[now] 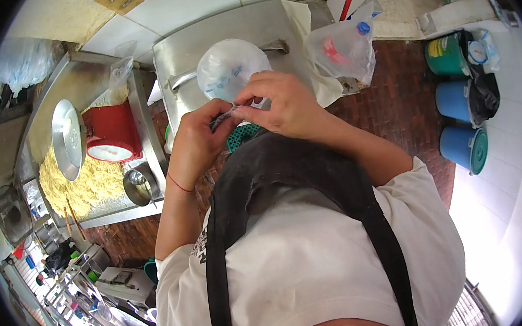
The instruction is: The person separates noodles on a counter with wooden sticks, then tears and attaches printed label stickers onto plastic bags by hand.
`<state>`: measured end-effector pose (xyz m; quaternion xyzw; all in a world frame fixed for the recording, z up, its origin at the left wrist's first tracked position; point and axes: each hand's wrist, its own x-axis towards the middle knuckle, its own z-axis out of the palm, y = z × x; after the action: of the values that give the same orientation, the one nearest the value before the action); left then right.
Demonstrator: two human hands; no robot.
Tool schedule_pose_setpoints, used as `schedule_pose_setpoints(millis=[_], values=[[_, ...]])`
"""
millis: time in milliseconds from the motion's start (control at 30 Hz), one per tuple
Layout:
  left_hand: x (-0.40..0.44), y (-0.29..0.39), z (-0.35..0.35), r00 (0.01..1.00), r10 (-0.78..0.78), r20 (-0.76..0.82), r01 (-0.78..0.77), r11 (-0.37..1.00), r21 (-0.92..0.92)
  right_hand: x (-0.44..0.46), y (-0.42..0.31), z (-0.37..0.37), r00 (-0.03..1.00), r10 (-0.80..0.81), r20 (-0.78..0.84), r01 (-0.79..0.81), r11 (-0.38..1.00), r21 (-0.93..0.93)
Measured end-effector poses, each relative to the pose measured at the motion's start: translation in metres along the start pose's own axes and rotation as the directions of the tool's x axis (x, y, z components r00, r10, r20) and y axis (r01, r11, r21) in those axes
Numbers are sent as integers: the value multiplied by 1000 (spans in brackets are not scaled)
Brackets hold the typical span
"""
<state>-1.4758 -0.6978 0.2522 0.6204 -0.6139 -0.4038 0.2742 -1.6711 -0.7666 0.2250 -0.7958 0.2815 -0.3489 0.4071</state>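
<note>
A clear plastic bag [233,69], round and full with blue print on it, hangs or rests just beyond my hands, over a metal lid with a handle. My left hand [201,130], a red string at its wrist, pinches the bag's gathered end. My right hand [279,102] meets it there, thumb and index finger closed on the same plastic. The fingertips of both hands nearly touch. What fills the bag cannot be made out.
The metal lid [180,52] lies ahead. At the left, a metal tray holds a yellow mass [83,188], a red bucket [109,130] and a metal bowl [139,185]. Another plastic bag [341,50] hangs right of the lid. Blue bins [452,101] stand far right.
</note>
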Motion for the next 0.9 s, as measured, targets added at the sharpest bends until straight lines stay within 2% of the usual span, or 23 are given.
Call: schedule_pose_setpoints(millis=[33, 133, 233, 333, 433, 500, 567, 633, 733, 833, 900], values=[[0, 1, 0, 1000, -4, 10, 4, 1000, 6, 0, 4, 2, 1000, -30, -4, 30, 998, -56], [0, 3, 0, 1000, -3, 11, 3, 1000, 3, 1, 10, -1, 998, -63, 20, 62, 998, 20], [-1, 4, -2, 999, -32, 38, 31, 999, 42, -1, 12, -5, 998, 55, 33, -59, 989, 134], [0, -1, -1, 997, 57, 57, -59, 998, 23, -3, 11, -8, 980, 190, 64, -199, 961, 194], [4, -5, -3, 981, -75, -179, 44, 984, -172, -4, 9, -16, 965, 255, -53, -241, 951, 195], [11, -16, -13, 870, 11, -493, -173, 943, -285, -4, 11, -28, 950, 284, -127, -256, 945, 202], [21, -8, -30, 802, 145, -579, -272, 952, -138, -8, 14, -35, 932, 323, -161, -288, 934, 211], [27, 2, -33, 891, 93, -444, -179, 971, -157, -10, 20, -35, 921, 359, -153, -321, 920, 223], [28, 28, -21, 959, -52, -277, -20, 968, -252, -10, 11, -24, 969, 107, -224, -93, 993, 71], [27, 34, -2, 986, -100, -133, 64, 967, -248, 2, -5, -18, 939, -240, -248, 178, 953, -246], [25, 37, 5, 992, -117, -57, 104, 976, -192, 6, -3, -11, 949, -200, -242, 129, 951, -282]])
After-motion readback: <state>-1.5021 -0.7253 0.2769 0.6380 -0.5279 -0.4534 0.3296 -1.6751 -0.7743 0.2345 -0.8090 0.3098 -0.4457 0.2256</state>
